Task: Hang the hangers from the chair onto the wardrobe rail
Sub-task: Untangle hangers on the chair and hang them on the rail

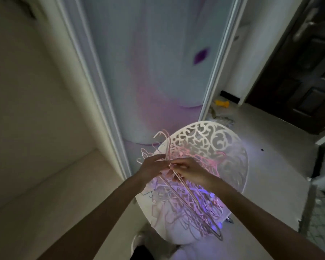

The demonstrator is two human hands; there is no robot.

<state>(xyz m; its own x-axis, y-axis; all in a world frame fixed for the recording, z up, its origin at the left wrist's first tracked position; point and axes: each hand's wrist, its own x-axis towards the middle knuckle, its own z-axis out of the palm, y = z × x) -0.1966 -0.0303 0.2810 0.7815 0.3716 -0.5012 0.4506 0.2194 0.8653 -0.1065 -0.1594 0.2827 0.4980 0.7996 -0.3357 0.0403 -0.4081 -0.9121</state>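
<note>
Pink plastic clothes hangers [174, 177], thin and long-necked, are being held as a small bunch between both hands above the chair. The left hand [152, 168] is curling its fingers around the necks just below the hooks [162, 136], which are sticking up and away from the person, apparently so they can be kept together and aimed at a rail. The right hand [189, 170] is pinching the same stems from the other side, seemingly teasing these few free of the tangle beneath. Below the hands, the rest of the pink and pale lilac hangers are lying in a loose, interlocked heap [193, 209] on the seat of the white plastic chair with a cut-out scrollwork back [210, 139]; a heap like that is likely to snag when one is lifted. Beyond the chair, a pale sliding wardrobe door with a mauve wash [154, 72] is standing closed, with an open beige compartment [36, 119] to its left. No rail is showing in view.
</note>
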